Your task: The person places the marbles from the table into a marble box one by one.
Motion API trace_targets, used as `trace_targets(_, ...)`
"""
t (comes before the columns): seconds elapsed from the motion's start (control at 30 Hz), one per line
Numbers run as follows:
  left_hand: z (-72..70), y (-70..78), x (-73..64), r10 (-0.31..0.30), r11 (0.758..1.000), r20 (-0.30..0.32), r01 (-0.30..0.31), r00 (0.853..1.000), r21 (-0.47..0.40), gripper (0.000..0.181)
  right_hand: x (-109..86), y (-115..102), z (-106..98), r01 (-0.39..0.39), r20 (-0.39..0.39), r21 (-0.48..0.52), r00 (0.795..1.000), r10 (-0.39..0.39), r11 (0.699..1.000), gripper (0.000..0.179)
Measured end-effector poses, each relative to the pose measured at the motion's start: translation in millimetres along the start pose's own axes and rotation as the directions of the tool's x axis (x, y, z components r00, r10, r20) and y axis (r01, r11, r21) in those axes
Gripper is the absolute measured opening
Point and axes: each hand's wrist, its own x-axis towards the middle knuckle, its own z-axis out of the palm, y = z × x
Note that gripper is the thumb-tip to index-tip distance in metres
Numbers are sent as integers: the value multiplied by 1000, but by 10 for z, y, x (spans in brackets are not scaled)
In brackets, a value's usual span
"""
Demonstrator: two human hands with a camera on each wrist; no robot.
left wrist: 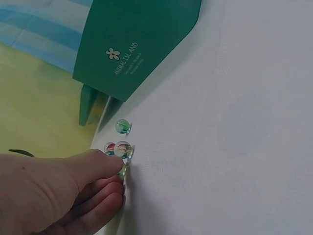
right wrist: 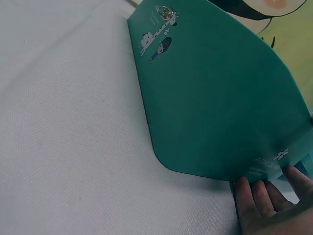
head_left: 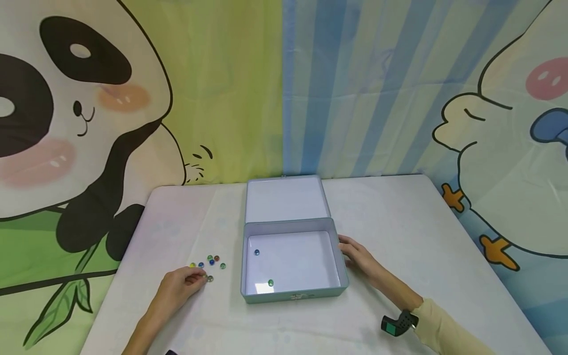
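Left of the tin box, my left hand [head_left: 179, 288] pinches a small glass marble [left wrist: 122, 170] between thumb and fingers, mostly hidden by them. Just beyond the thumb tip lies a clear marble [head_left: 210, 278]. Several more marbles, including a green marble [head_left: 223, 266] and a red marble [head_left: 217, 258], sit loosely grouped past the fingers. The green tin box [head_left: 295, 297] has its lid [head_left: 287, 199] folded back; inside are a blue marble [head_left: 257, 252] and a green marble [head_left: 270, 283]. My right hand [head_left: 361, 259] touches the box's right wall with extended fingertips.
A white cloth covers the table [head_left: 390, 212]. Behind it hangs a curtain [head_left: 355, 88] with cartoon prints, close to the lid. A black band with a device [head_left: 399, 324] is on the right wrist.
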Motion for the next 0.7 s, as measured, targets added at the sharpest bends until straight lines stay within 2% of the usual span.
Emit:
trace_targets(0.17,10,-2,-3,-13,1000,2,13,1000,-7,14,-10,-6,-4,-8,4,-12,1000,8,1000,65)
trace_targets(0.37,-56,-82,-8,-80,991,50,85,996,-105,15,-14,-8,-7,-1,11,-16,1000,2,1000,65)
trace_targets(0.43,-105,-96,-13,-89,988,46,93,995,-121,16,-14,-7,-5,-4,6,-19,1000,4,1000,65)
trace_targets(0.53,-163,-91,-17,-69,988,18,71,997,-136,16,-15,-7,-2,-14,-7,-24,1000,13,1000,65)
trace_targets(0.7,-181,-45,-3,13,979,-11,-15,1000,-202,16,-13,-7,-1,-24,-17,-31,1000,24,999,66)
